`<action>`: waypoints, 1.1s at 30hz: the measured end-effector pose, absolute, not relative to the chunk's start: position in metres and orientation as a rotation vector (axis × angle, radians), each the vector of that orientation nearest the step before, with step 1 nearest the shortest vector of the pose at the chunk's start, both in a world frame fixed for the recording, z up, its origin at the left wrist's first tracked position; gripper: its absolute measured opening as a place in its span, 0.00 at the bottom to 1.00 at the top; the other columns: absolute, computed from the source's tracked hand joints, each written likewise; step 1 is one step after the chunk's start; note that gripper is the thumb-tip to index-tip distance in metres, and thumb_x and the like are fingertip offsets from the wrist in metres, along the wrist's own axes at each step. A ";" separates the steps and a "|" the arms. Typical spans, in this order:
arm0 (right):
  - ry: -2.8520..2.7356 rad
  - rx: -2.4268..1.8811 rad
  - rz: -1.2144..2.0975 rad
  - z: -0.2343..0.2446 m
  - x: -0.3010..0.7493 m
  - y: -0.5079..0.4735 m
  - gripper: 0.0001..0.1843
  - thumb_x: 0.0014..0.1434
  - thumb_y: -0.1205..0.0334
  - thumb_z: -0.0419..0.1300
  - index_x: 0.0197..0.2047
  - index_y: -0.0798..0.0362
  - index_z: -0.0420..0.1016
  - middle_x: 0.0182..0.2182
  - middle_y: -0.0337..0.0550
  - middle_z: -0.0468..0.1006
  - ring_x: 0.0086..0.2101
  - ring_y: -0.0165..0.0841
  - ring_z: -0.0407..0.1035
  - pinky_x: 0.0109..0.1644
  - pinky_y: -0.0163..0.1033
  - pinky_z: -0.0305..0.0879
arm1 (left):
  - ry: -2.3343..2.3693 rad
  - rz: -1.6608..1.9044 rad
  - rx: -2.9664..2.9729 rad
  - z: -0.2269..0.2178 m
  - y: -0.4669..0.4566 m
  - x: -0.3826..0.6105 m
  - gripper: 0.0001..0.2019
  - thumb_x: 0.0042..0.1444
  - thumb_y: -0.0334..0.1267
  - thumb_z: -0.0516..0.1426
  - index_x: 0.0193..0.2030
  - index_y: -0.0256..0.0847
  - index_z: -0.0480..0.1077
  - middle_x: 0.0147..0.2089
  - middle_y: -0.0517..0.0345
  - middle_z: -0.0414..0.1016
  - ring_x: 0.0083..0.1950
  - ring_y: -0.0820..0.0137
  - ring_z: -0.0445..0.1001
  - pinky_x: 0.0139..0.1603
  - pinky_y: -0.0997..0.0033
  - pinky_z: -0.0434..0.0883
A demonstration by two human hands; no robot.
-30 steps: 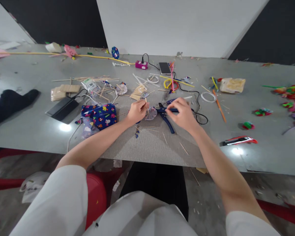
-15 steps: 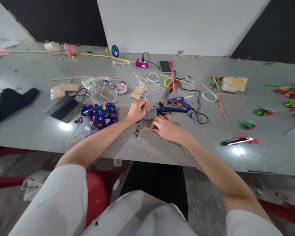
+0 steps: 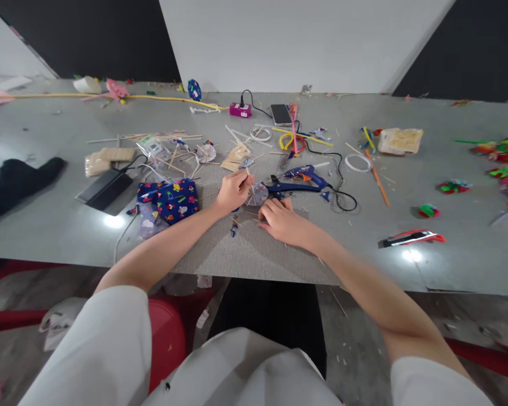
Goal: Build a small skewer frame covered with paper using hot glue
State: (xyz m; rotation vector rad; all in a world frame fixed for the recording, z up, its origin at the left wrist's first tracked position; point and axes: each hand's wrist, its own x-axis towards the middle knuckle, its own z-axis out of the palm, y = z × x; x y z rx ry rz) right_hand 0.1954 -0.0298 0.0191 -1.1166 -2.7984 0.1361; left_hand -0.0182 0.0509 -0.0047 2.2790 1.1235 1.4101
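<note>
My left hand [image 3: 232,192] is closed on the thin stick of a small paper umbrella [image 3: 258,194], whose pale canopy lies just right of the fingers. My right hand [image 3: 281,221] rests low on the grey mat [image 3: 254,254], fingers curled over thin wooden sticks [image 3: 254,214] scattered there; whether it grips one is hidden. A blue glue gun [image 3: 300,179] lies on the table right behind this hand, its black cord looping to the right.
A blue patterned cloth [image 3: 169,200] and a black flat device [image 3: 105,189] lie to the left. Stick bundles [image 3: 110,155], a phone [image 3: 280,114], a pink plug box [image 3: 240,110], white rings [image 3: 358,163], a red-handled cutter [image 3: 410,238] and colourful craft pieces [image 3: 503,163] crowd the table [image 3: 449,265].
My right hand let go of the glue gun, which now lies on the table, and came down toward me onto the sticks on the mat. The left hand stayed holding the umbrella.
</note>
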 end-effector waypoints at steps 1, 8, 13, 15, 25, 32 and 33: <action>-2.806 -1.111 0.138 0.018 0.195 -0.031 0.09 0.75 0.58 0.55 0.45 0.52 0.72 0.46 0.52 0.76 0.47 0.46 0.67 0.52 0.51 0.55 | 1.129 1.406 2.280 -0.005 0.051 -0.018 0.18 0.73 0.40 0.51 0.29 0.41 0.68 0.29 0.54 0.74 0.33 0.68 0.72 0.37 0.66 0.65; -2.804 -1.076 0.126 0.022 0.192 -0.033 0.13 0.76 0.65 0.48 0.42 0.52 0.72 0.44 0.53 0.76 0.46 0.46 0.68 0.51 0.50 0.55 | 1.130 1.404 2.269 -0.004 0.051 -0.018 0.18 0.73 0.40 0.51 0.29 0.41 0.67 0.29 0.54 0.74 0.32 0.68 0.71 0.36 0.66 0.65; -2.564 -1.086 0.353 0.030 0.200 -0.021 0.11 0.78 0.62 0.48 0.50 0.49 0.71 0.42 0.46 0.81 0.40 0.40 0.72 0.53 0.48 0.62 | 1.087 1.429 2.259 -0.006 0.052 -0.018 0.18 0.73 0.39 0.52 0.29 0.41 0.67 0.29 0.54 0.74 0.32 0.69 0.71 0.36 0.67 0.65; -2.442 -1.155 0.351 0.030 0.204 -0.015 0.11 0.77 0.61 0.50 0.55 0.48 0.72 0.47 0.46 0.83 0.44 0.42 0.74 0.53 0.48 0.65 | 1.082 1.417 2.262 -0.007 0.053 -0.019 0.17 0.73 0.39 0.52 0.30 0.41 0.68 0.30 0.54 0.74 0.33 0.69 0.71 0.37 0.67 0.65; -2.394 -1.202 0.038 0.018 0.205 -0.001 0.18 0.77 0.60 0.50 0.46 0.53 0.82 0.40 0.50 0.82 0.42 0.41 0.75 0.52 0.47 0.64 | 1.076 1.389 2.287 -0.008 0.054 -0.019 0.18 0.74 0.40 0.51 0.31 0.41 0.69 0.31 0.53 0.75 0.34 0.68 0.73 0.38 0.67 0.67; -2.461 -1.088 -0.074 0.007 0.200 0.009 0.16 0.76 0.64 0.52 0.45 0.54 0.83 0.37 0.48 0.79 0.39 0.38 0.72 0.50 0.46 0.63 | 1.048 1.419 2.310 -0.009 0.054 -0.019 0.19 0.75 0.41 0.50 0.31 0.40 0.70 0.31 0.53 0.75 0.34 0.69 0.73 0.37 0.68 0.66; -2.470 -1.078 -0.089 0.005 0.200 0.009 0.16 0.75 0.65 0.53 0.45 0.55 0.83 0.37 0.48 0.79 0.39 0.38 0.72 0.50 0.46 0.63 | 1.047 1.422 2.311 -0.009 0.054 -0.019 0.19 0.75 0.41 0.50 0.31 0.40 0.70 0.31 0.54 0.75 0.34 0.69 0.73 0.37 0.68 0.66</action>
